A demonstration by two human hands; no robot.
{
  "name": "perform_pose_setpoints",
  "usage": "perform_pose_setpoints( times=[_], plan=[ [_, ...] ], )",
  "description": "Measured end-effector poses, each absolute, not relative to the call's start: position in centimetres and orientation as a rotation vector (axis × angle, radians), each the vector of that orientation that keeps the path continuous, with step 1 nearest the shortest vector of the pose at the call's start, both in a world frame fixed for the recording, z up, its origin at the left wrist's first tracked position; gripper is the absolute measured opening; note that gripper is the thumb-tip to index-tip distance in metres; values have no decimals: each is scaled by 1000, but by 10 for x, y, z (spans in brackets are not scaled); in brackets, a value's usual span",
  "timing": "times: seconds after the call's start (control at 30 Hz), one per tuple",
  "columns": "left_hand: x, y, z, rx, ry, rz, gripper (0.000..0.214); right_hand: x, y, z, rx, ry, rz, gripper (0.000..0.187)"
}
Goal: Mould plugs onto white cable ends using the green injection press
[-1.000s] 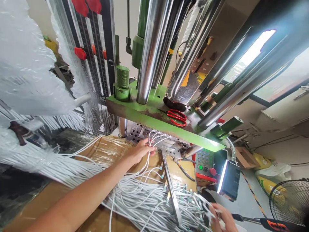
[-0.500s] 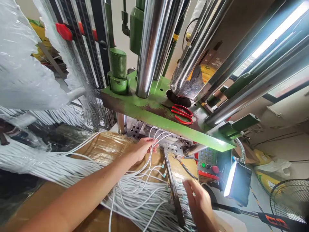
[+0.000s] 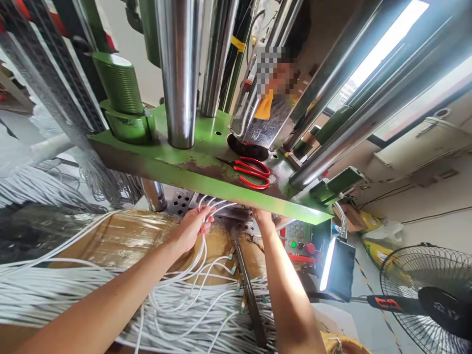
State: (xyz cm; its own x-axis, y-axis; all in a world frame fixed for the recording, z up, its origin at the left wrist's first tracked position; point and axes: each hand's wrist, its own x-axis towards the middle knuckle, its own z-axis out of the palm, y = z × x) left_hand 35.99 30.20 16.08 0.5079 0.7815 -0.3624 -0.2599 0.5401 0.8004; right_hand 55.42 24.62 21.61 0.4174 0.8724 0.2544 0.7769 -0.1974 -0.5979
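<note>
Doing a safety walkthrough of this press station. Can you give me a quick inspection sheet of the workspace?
Surface: glossy brown cardboard lies below the press.
Job's things: perforated steel plate sits under a green steel press platen.
Clutter: red-handled steel scissors lie on the platen.
Hands: left hand grips white cables; right hand reaches under the platen, fingers hidden.
Cables: dense bundle across the cardboard, small connectors on the ends.
Surroundings: black standing fan, black LED work lamp.
</note>
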Motion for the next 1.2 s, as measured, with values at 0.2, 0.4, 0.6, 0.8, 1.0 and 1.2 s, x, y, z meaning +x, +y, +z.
perform_pose_setpoints(
  times=[0.2,0.4,0.6,0.8,1.0,1.2],
  plan=[
    [342,295,180,896,784,713,41,528,179,214,-1969,-1312,413,38],
    [319,259,203,1136,700,265,53,526,106,204,-1918,-1064,500,44],
    [318,229,207,1150,734,132,64,523,70,191,-1800,-911,662,42],
    [317,210,217,1147,780,84,69,516,53,189,-1686,-801,831,43],
    [317,200,217,1129,731,97,63,511,46,183,-1484,-599,1035,44],
    [316,198,216,1150,689,102,54,513,45,176,-1447,-517,1089,48]
  ],
)
